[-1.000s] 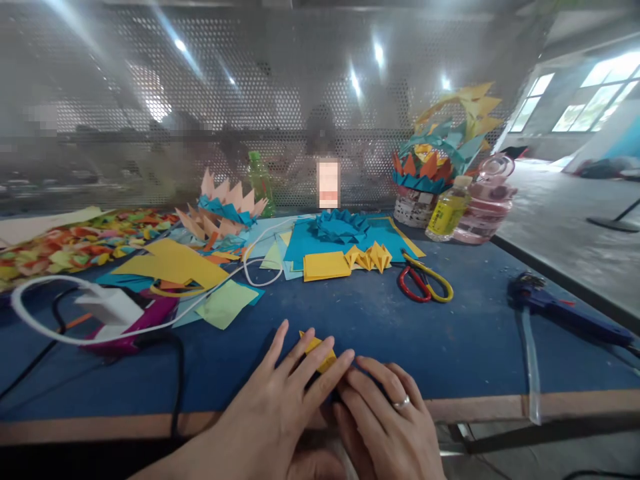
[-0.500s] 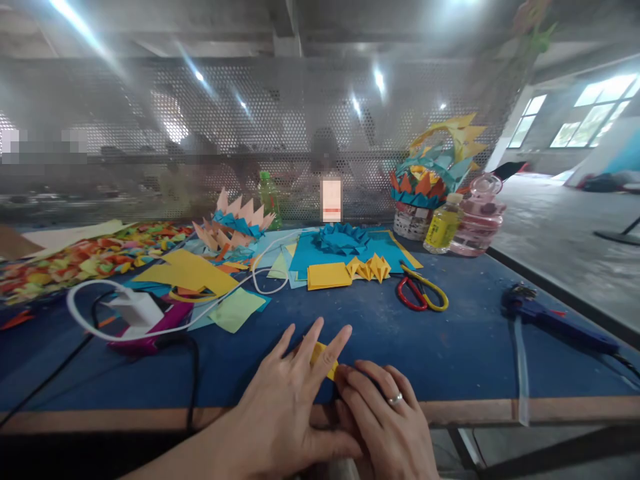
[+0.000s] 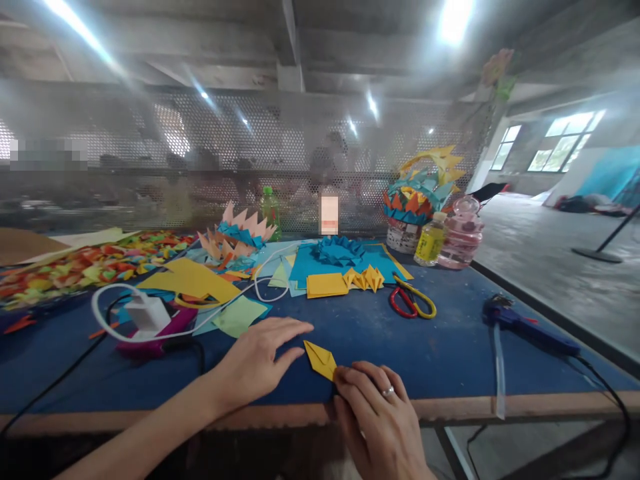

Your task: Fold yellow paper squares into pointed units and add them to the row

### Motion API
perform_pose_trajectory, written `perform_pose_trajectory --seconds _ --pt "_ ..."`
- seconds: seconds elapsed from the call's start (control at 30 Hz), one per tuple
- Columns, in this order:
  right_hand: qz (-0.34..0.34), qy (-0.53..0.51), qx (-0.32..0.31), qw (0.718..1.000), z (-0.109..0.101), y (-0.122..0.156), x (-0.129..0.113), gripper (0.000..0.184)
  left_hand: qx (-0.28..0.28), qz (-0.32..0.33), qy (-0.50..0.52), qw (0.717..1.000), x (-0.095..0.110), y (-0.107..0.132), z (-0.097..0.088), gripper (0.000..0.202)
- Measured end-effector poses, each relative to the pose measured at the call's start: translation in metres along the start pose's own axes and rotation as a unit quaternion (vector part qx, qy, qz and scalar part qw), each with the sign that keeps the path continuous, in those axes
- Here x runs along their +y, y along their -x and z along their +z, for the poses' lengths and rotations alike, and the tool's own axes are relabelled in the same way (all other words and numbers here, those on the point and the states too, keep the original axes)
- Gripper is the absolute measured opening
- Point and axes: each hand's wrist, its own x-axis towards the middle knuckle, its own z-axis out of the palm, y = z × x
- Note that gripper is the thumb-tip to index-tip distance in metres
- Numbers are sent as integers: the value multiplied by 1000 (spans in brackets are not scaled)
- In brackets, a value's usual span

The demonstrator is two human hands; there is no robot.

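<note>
A small folded yellow paper piece (image 3: pixel 321 359) lies on the blue tabletop (image 3: pixel 440 347) near the front edge. My right hand (image 3: pixel 376 417), wearing a ring, has its fingers curled and pinches the piece's near corner. My left hand (image 3: pixel 260 357) rests flat on the table just left of the piece, fingers stretched out and off the paper.
Yellow paper sheets and folded yellow units (image 3: pixel 345 281) lie further back by a blue folded flower (image 3: pixel 340 250). Red and yellow scissors (image 3: pixel 413 301), a blue glue gun (image 3: pixel 525 325), a white charger with cable (image 3: pixel 146 313), bottles (image 3: pixel 429 239) and paper scraps (image 3: pixel 75 263) surround them. A perforated screen (image 3: pixel 150 160) backs the table.
My left hand has lifted off the yellow piece and slid left, uncovering it. The right hand keeps its hold on the corner. The camera has tilted up.
</note>
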Motion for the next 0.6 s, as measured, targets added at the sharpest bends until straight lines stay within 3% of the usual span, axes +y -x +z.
perform_pose_trajectory --seconds 0.13,0.27,0.43,0.6 --pt "3 -8 1 1000 1 -2 1 21 -38 88 -1 995 5 -11 -6 47" --pt "-7 -2 0 1000 1 -6 0 22 -54 126 -10 991 5 -18 1 49" --pt "-11 -10 -20 1000 -3 -12 0 22 -56 138 -20 989 0 -20 8 43" --pt "-28 -13 -15 999 0 -18 5 23 -64 117 -21 991 2 -19 1 49"
